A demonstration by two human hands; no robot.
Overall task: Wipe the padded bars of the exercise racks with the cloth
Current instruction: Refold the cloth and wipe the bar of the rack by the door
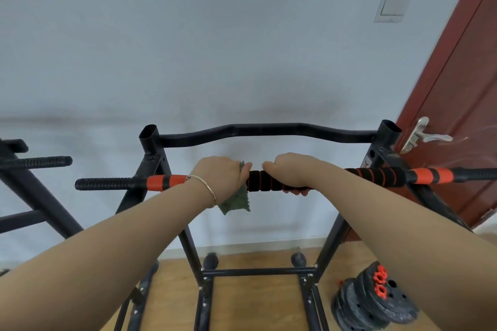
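Padded bar: one horizontal bar (pixel 262 180), with a ribbed black foam sleeve wound with thin orange spirals. It runs under both my hands.
Cloth: one green cloth (pixel 236 203), coarse-textured with a jagged edge. It is wrapped over the bar inside my left grip, and a corner hangs below.
Left hand: my left hand (pixel 222 173) has its fingers curled over the bar, clamping the cloth to it.
Right hand: my right hand (pixel 289 172) is just beside the left, apart from it. It is wrapped round bare foam, with the fingertips showing beneath.
Orange sleeves: two, banded black, one outboard of each hand (pixel 166 182).
Rack frame: black steel tube, with one cranked top bar (pixel 269 130) beyond my grip, set between two open-ended uprights.
Second rack: one (pixel 40 161), well left of my left hand and partly in view, with a ribbed black handle.
Bracelet: one thin metal band (pixel 208 188) on my left wrist.
Weight plates: a stack of dark discs (pixel 376 301) on the wood floor below my right forearm, with two orange nuts.
Door: one red-brown door (pixel 457 88) beyond my right hand.
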